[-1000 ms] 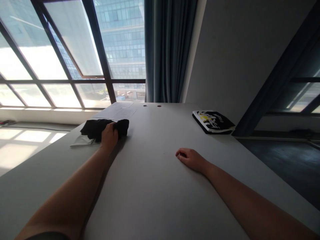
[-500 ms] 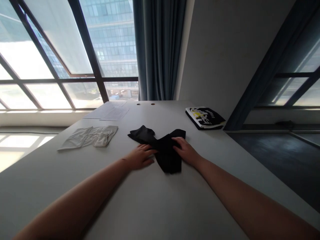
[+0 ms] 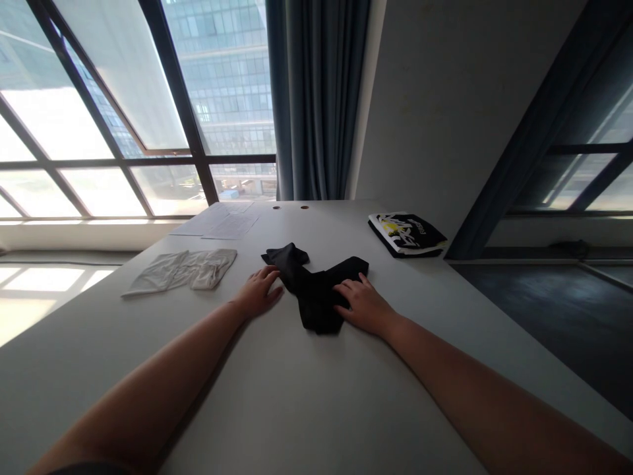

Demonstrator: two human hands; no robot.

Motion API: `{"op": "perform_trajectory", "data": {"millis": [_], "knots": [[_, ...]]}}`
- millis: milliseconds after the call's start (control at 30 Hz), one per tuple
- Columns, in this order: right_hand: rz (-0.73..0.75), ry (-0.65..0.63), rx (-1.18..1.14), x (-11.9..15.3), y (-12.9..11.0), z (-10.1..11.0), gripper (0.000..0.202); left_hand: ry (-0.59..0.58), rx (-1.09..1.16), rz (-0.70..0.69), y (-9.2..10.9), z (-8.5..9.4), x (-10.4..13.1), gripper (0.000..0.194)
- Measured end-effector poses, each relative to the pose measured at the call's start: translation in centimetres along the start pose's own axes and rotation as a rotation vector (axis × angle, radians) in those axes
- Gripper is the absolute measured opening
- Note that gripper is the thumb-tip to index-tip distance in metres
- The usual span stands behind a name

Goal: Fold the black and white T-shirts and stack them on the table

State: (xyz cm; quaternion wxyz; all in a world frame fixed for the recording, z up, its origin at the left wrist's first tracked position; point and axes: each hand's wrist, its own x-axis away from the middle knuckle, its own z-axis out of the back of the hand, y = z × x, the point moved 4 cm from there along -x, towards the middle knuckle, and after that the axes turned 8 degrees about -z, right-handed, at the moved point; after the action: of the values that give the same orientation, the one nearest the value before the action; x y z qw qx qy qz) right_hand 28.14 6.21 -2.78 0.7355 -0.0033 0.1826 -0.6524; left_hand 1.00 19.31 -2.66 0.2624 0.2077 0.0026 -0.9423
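Nearest are two bare arms, the left arm (image 3: 168, 382) and the right arm (image 3: 459, 376), reaching out over the white bench (image 3: 306, 402). The left hand (image 3: 258, 293) is open, with its fingers a little bent and its tips at the left edge of a black cloth (image 3: 314, 287). The right hand (image 3: 366, 308) is open too and lies on the right side of that cloth, with its fingers apart. Neither grip is closed around it; I cannot tell if any fingertip pinches a bit. The black cloth sits crumpled on the bench between the hands. It looks longest from side to side, with one flap poking back toward the person. That flap is nearer the right hand, and the right hand covers more of the cloth than the left hand does. Out to the left is a wrinkled white cloth (image 3: 171, 270), apart from the left hand. Past the right hand is a folded black and white pile (image 3: 408, 234) with yellow and white print. It has big white letters and a small word, but I cannot read them for sure. Farther back on the left are thin papers (image 3: 230, 224); I cannot read those. Behind the bench hang a blue curtain (image 3: 316, 105) and a big window (image 3: 148, 79).
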Motion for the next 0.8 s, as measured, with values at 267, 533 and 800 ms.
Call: {"op": "perform_trajectory", "data": {"millis": [267,533,800], "knots": [[0.010,-0.041,0.074,-0.1,-0.1,0.5,0.022,-0.144,0.081,-0.554,10.0,1.1,0.2,0.050],[-0.148,-0.074,-0.102,-0.4,1.1,0.4,0.012,-0.153,0.154,-0.397,6.6,0.4,-0.2,0.034],[-0.290,-0.022,0.066,-0.7,2.8,0.6,0.020,-0.065,0.001,-0.094,-0.6,0.8,0.0,0.031]]}}
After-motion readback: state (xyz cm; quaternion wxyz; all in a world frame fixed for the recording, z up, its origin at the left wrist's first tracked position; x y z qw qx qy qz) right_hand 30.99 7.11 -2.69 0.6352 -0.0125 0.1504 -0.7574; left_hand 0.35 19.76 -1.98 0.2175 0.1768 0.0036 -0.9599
